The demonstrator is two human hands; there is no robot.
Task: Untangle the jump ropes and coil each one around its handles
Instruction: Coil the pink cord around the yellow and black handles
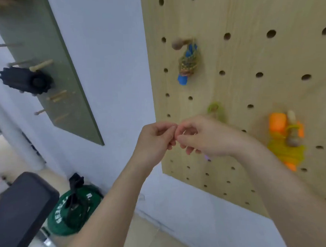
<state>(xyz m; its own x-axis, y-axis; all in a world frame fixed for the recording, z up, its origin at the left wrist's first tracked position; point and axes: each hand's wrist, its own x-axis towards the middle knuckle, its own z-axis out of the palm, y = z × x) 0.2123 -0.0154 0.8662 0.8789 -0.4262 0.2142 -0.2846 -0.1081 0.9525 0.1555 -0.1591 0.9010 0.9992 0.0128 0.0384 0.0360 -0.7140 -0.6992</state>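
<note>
Two coiled jump ropes hang on pegs of a wooden pegboard (251, 99): one with blue handles (186, 63) at the upper middle, one with orange handles (284, 139) and yellow-green cord at the right. A blurred yellow-green rope loop (214, 109) shows just above my right hand (202, 136), and a small purple bit (206, 157) peeks out below it. My left hand (155, 140) meets the right hand fingertip to fingertip in front of the board's left edge. Both hands have curled fingers. Whatever they pinch is hidden.
A green wall panel (48, 72) with wooden pegs carries a black ribbed roller (26, 81) at the left. On the floor below stand a green weight plate (76, 209) with a black strap and a dark padded bench (19, 212).
</note>
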